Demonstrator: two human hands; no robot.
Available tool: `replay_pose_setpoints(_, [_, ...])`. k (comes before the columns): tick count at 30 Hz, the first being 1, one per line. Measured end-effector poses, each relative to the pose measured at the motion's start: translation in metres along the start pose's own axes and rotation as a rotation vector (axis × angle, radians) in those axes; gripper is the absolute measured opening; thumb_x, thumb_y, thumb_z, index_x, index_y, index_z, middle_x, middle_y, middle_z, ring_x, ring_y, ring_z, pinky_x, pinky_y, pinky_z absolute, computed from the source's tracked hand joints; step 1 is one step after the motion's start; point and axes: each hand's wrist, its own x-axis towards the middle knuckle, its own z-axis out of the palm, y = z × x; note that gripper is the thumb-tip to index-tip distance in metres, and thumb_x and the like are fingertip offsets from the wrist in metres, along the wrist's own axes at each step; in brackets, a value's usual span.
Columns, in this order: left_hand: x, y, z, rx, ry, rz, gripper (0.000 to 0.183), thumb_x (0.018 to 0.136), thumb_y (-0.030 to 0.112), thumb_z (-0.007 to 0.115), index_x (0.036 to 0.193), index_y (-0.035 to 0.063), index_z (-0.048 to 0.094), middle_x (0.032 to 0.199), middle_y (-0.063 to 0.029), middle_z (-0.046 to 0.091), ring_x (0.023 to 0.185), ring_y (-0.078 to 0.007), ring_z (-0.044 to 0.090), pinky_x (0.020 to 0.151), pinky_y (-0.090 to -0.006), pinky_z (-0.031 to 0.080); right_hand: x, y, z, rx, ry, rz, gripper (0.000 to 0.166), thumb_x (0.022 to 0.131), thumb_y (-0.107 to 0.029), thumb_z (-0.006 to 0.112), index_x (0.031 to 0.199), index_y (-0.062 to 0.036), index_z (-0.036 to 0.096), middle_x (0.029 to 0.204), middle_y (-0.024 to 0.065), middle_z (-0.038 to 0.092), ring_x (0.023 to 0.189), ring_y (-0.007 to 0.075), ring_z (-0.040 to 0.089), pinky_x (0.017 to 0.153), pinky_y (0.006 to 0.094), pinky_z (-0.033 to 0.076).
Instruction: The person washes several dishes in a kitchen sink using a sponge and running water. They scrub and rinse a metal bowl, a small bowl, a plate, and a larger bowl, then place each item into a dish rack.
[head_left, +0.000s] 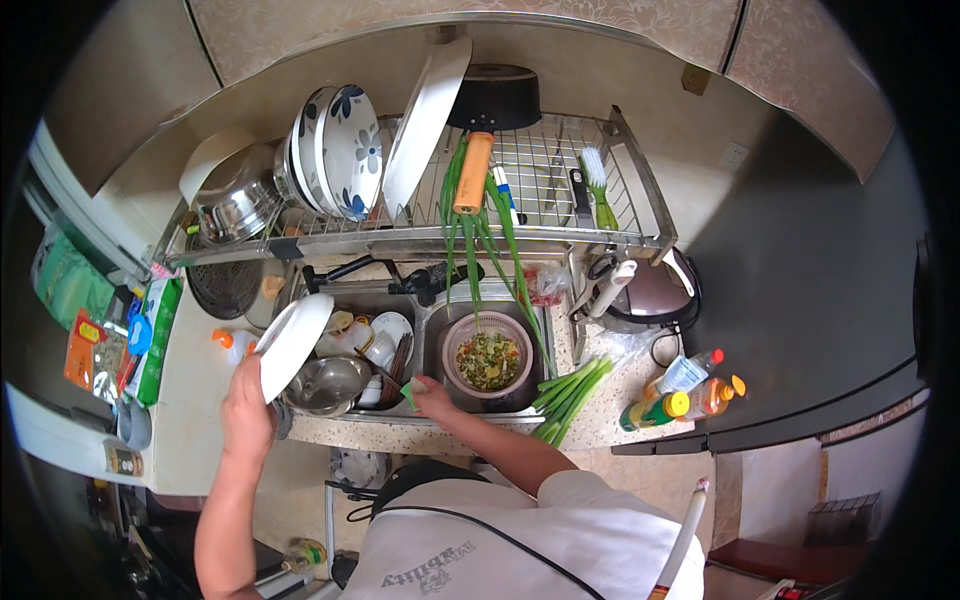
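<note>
My left hand (247, 409) grips a white plate (296, 341) by its rim and holds it tilted over the left sink basin. A green scouring sponge (409, 393) is pinched in my right hand (435, 401), above the divider between the basins. Below the plate, the left basin holds a steel bowl (328, 384), white dishes (391, 330) and a bundle of chopsticks (400, 364). In the right basin sits a pink colander (451, 360) of chopped food scraps (487, 361). The black faucet (427, 283) stands behind the basins.
A metal dish rack (547, 161) above the sink carries patterned plates (352, 154), a black pan (495, 97) and hanging scallion greens (469, 247). More scallions (566, 397) lie right of the sink, near several bottles (656, 411). An orange-topped pump bottle (235, 345) stands left.
</note>
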Motion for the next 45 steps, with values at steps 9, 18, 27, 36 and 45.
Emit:
replay_pose_setpoints(9, [0.076,0.083,-0.109,0.022,0.131,0.112,0.058,0.079,-0.019,0.052,0.134,-0.0018,0.052,0.126,-0.0267,0.061,0.117,-0.0450,0.062,0.100,-0.0446,0.051,-0.030,0.006,-0.027,0.045,-0.068,-0.004,0.061,0.091,-0.003,0.059,0.148,-0.0150,0.043,0.118,0.0082,0.062,0.090,0.0184,0.065,0.071,0.0337,0.060])
replay_pose_setpoints(18, [0.178,0.143,-0.118,-0.034,0.205,0.124,0.058,0.083,-0.011,0.050,0.140,0.0015,0.047,0.123,-0.0278,0.062,0.114,-0.0455,0.061,0.096,-0.0487,0.050,-0.059,-0.008,-0.044,0.107,-0.078,-0.004,0.066,0.090,-0.003,0.057,0.152,-0.0122,0.038,0.124,0.0119,0.061,0.095,0.0226,0.067,0.077,0.0356,0.060])
replay_pose_setpoints(27, [0.295,0.161,-0.079,0.130,0.026,-0.106,0.036,0.082,-0.002,0.057,0.117,-0.0076,0.061,0.105,-0.0287,0.070,0.098,-0.0451,0.070,0.083,-0.0505,0.058,-0.092,-0.042,-0.043,0.057,-0.200,-0.101,0.065,0.092,-0.003,0.055,0.153,-0.0095,0.036,0.131,0.0152,0.058,0.104,0.0261,0.067,0.082,0.0373,0.060])
replay_pose_setpoints(36, [0.361,0.156,-0.049,0.189,-0.335,-0.156,0.034,0.088,0.006,0.058,0.118,0.0018,0.072,0.124,-0.0194,0.069,0.113,-0.0362,0.068,0.092,-0.0446,0.056,-0.112,-0.073,-0.039,0.012,-0.210,-0.152,0.062,0.094,-0.003,0.054,0.153,-0.0118,0.039,0.131,0.0108,0.058,0.104,0.0198,0.065,0.082,0.0329,0.059])
replay_pose_setpoints(45, [0.362,0.146,-0.032,0.182,-0.402,-0.202,0.034,0.088,0.008,0.062,0.120,0.0036,0.072,0.127,-0.0184,0.068,0.113,-0.0368,0.068,0.093,-0.0453,0.056,-0.107,-0.063,-0.045,0.010,-0.186,-0.222,0.063,0.093,0.002,0.055,0.152,-0.0104,0.040,0.130,0.0101,0.058,0.100,0.0179,0.064,0.079,0.0314,0.059])
